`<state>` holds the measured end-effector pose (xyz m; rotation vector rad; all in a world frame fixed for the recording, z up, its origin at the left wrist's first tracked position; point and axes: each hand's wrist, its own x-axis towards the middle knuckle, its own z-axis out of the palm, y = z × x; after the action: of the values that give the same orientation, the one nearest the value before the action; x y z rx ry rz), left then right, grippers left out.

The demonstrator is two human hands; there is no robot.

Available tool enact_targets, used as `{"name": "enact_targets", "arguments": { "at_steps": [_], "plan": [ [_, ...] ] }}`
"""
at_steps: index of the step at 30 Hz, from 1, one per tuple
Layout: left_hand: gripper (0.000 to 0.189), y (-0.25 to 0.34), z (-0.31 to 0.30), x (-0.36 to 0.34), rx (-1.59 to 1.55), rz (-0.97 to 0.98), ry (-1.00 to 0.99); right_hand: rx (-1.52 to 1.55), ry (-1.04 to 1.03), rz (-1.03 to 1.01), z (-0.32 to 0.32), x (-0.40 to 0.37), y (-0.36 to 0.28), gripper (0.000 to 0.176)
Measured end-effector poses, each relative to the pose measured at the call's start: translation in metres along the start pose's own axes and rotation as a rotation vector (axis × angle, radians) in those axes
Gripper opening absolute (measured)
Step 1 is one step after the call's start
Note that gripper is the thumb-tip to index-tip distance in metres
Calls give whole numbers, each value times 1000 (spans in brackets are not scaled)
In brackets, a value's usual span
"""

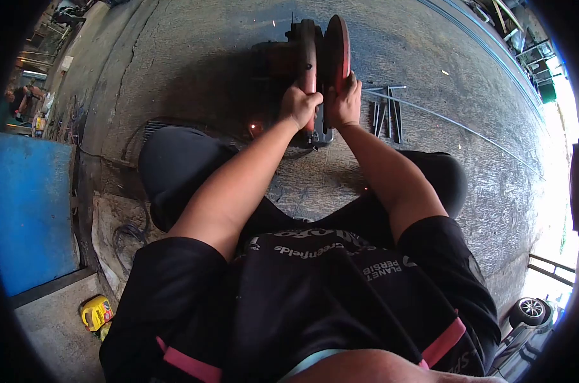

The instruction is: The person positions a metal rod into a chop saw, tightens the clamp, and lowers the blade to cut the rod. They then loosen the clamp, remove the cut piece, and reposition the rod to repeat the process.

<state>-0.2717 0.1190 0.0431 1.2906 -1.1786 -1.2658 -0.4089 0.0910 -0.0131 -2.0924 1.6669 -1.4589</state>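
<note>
A cut-off saw (307, 48) with a red and dark body stands on the floor in front of my knees. My left hand (300, 107) is closed round its red handle, thumb across the front. Against the lower edge of the round red guard (338, 51), my right hand (344, 103) is closed, fingertips up along its outer side. The cutting disc's edge cannot be told apart from the guard. A long thin metal rod (455, 120) runs from beside my right hand out to the right. Small orange glows, like sparks, show near the saw.
Dark metal pieces (386, 115) lie right of the saw. A blue panel (31, 210), a black cable (128, 236) and a yellow jug (96, 313) are on the left. More long rods (493, 64) lie at upper right. A car (532, 313) stands at lower right; a person (29, 102) is far left.
</note>
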Motion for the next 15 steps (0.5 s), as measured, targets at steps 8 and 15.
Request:
{"name": "enact_targets", "arguments": {
  "at_steps": [8,15],
  "plan": [
    [21,30,0,16,82,-85,18,-8,2,22,-7,28,-9,61],
    [22,67,-2,44,66,-92,-1,-14,27,-23,-18,70,-20,54]
  ]
}}
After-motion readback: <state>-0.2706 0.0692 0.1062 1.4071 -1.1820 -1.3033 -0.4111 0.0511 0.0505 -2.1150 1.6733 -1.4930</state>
